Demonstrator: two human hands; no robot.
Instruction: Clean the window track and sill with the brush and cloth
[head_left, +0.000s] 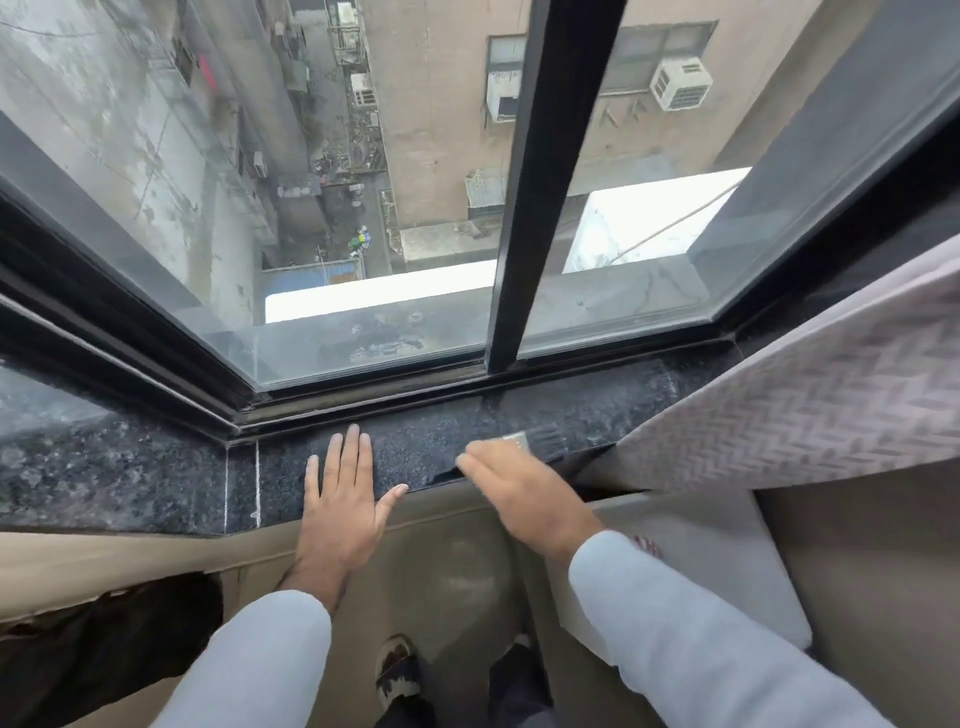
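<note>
A dark speckled granite sill (156, 478) runs below the window, with the black window track (374, 397) along its far edge. My left hand (340, 499) lies flat on the sill's front edge, fingers spread, holding nothing. My right hand (514, 493) is blurred and closed around a brush (535, 439). The brush's metal band and dark bristles rest on the sill to the right of centre. No cloth is in view.
A black vertical window frame bar (540, 208) meets the track above my right hand. A pale herringbone curtain (810, 405) hangs over the sill's right end. Below the sill is a beige wall (447, 571), and my feet show at the bottom.
</note>
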